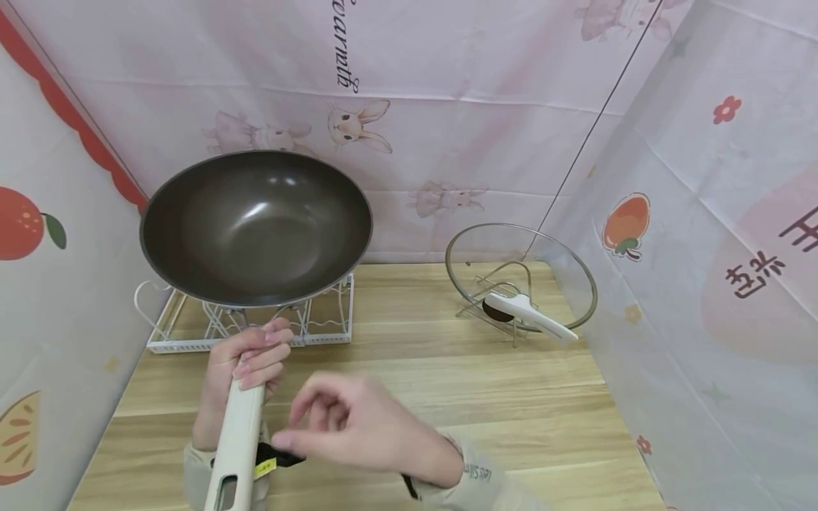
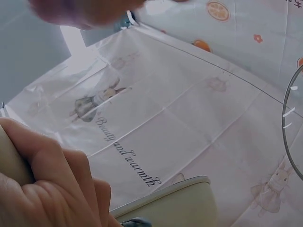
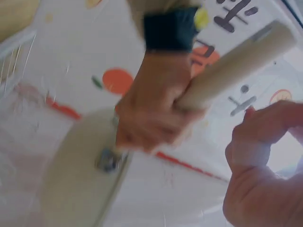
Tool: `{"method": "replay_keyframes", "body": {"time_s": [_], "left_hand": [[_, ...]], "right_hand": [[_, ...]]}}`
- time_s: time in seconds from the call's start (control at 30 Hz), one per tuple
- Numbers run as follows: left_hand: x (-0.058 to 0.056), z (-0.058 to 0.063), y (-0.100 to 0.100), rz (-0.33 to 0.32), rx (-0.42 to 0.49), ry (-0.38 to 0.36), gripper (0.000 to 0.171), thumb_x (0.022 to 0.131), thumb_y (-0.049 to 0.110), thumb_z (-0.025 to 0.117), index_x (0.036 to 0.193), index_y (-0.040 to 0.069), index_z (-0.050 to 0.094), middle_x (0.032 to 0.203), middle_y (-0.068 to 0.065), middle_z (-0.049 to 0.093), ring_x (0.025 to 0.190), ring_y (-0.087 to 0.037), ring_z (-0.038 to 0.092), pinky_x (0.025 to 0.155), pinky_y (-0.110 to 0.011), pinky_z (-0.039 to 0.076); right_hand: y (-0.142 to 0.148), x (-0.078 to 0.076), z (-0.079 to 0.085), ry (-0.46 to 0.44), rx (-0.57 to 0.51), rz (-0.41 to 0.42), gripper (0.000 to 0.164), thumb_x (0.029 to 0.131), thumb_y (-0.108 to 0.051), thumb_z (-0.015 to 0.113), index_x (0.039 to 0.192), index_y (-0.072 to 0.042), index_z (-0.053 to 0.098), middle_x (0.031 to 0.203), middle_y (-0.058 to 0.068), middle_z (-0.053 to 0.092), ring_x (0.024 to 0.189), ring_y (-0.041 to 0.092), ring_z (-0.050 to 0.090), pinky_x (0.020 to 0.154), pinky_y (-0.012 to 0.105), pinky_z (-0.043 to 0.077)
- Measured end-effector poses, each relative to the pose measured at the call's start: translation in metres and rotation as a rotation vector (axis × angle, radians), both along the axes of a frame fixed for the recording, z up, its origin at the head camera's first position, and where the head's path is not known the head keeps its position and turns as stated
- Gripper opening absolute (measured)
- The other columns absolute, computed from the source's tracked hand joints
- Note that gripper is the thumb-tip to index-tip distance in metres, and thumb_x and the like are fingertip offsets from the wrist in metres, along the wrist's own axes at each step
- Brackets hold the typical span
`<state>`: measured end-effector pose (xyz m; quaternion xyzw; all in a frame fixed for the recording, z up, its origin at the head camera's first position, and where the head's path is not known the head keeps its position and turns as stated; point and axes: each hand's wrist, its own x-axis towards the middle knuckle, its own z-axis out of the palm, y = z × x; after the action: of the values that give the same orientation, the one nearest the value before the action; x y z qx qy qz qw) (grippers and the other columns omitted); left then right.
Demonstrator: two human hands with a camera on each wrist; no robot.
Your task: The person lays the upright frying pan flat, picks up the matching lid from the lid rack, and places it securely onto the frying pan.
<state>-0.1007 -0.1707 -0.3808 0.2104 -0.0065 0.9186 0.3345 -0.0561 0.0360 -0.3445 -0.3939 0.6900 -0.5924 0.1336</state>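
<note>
My left hand (image 1: pixel 251 358) grips the cream handle (image 1: pixel 236 433) of a dark wok (image 1: pixel 255 227) close to the pan. The wok is held up above a white wire rack (image 1: pixel 329 339), its dark inside facing me. In the left wrist view, the curled fingers (image 2: pixel 78 170) wrap the handle, and the wok's cream outer side (image 2: pixel 189 203) shows below. My right hand (image 1: pixel 361 422) is just right of the handle, loosely curled with the thumb extended, holding nothing. The right wrist view shows it apart from the handle (image 3: pixel 241 66).
At the back right, a glass lid (image 1: pixel 569 273) with a white handle (image 1: pixel 524 309) leans upright in a metal wire stand (image 1: pixel 514 337). The wood-grain table (image 1: pixel 415 333) is enclosed by printed cloth walls (image 1: pixel 447 142) at the left, back and right.
</note>
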Motion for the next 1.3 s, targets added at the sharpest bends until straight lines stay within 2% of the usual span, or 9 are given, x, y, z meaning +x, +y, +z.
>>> {"method": "replay_keyframes", "body": {"time_s": [0.13,0.2,0.4,0.6,0.8,1.0,1.17,1.3], "left_hand": [[0.000,0.001,-0.001,-0.016,0.009,0.009,0.011,0.097,-0.003,0.030,0.101,0.005,0.036,0.083,0.005,0.022,0.051,-0.001,0.020,0.042,-0.009,0.027],[-0.001,0.002,0.000,-0.033,0.015,0.021,0.010,0.097,-0.002,0.030,0.100,0.006,0.036,0.081,0.006,0.020,0.050,-0.001,0.021,0.041,-0.009,0.026],[-0.004,0.004,-0.001,-0.068,0.027,0.035,0.011,0.097,-0.001,0.031,0.095,0.009,0.031,0.080,0.006,0.019,0.050,-0.001,0.021,0.041,-0.010,0.026],[-0.006,0.005,0.000,-0.074,0.031,0.056,0.012,0.097,-0.001,0.031,0.095,0.011,0.028,0.081,0.006,0.019,0.050,-0.001,0.022,0.041,-0.009,0.027],[-0.006,0.005,0.001,-0.086,0.042,0.052,0.013,0.096,-0.002,0.031,0.095,0.011,0.029,0.080,0.006,0.020,0.050,-0.002,0.022,0.041,-0.009,0.027],[-0.006,0.006,0.000,-0.084,0.033,0.049,0.011,0.096,-0.001,0.031,0.097,0.009,0.032,0.078,0.007,0.019,0.049,-0.002,0.022,0.041,-0.009,0.027],[-0.007,0.005,0.000,-0.089,0.026,0.040,0.009,0.096,-0.001,0.032,0.099,0.006,0.035,0.079,0.006,0.019,0.049,-0.001,0.022,0.041,-0.009,0.028],[-0.007,0.005,0.002,-0.107,0.034,0.031,0.010,0.096,-0.001,0.032,0.099,0.007,0.034,0.079,0.006,0.020,0.050,-0.001,0.022,0.041,-0.009,0.028]], "right_hand": [[0.011,-0.028,0.004,0.315,-0.088,-0.152,0.013,0.085,-0.006,0.076,0.091,-0.007,0.064,0.063,-0.004,0.057,0.056,-0.005,0.047,0.045,0.014,0.046],[0.016,-0.044,0.007,0.435,-0.134,-0.207,0.012,0.085,-0.003,0.075,0.090,-0.004,0.064,0.063,-0.002,0.057,0.055,-0.002,0.047,0.045,0.013,0.044],[0.030,-0.097,0.017,0.703,-0.214,-0.389,0.008,0.085,-0.002,0.072,0.085,-0.001,0.064,0.060,0.000,0.057,0.050,0.004,0.046,0.043,0.014,0.039],[0.041,-0.140,0.024,0.871,-0.192,-0.484,0.008,0.087,-0.005,0.070,0.084,-0.001,0.063,0.061,0.001,0.055,0.052,0.010,0.047,0.045,0.020,0.040],[0.047,-0.179,0.024,0.967,-0.071,-0.571,0.011,0.090,-0.011,0.068,0.086,-0.002,0.062,0.072,0.006,0.059,0.063,0.021,0.054,0.057,0.028,0.046],[0.053,-0.223,0.023,1.021,0.143,-0.638,0.014,0.094,-0.017,0.064,0.094,-0.003,0.062,0.087,0.008,0.064,0.079,0.025,0.054,0.066,0.036,0.043],[0.053,-0.253,0.020,0.950,0.432,-0.684,0.024,0.097,-0.031,0.062,0.103,-0.008,0.062,0.097,0.005,0.063,0.088,0.024,0.052,0.071,0.038,0.041],[0.047,-0.271,0.017,0.828,0.670,-0.632,0.036,0.099,-0.047,0.054,0.110,-0.013,0.058,0.106,0.001,0.059,0.096,0.021,0.049,0.079,0.037,0.039]]}}
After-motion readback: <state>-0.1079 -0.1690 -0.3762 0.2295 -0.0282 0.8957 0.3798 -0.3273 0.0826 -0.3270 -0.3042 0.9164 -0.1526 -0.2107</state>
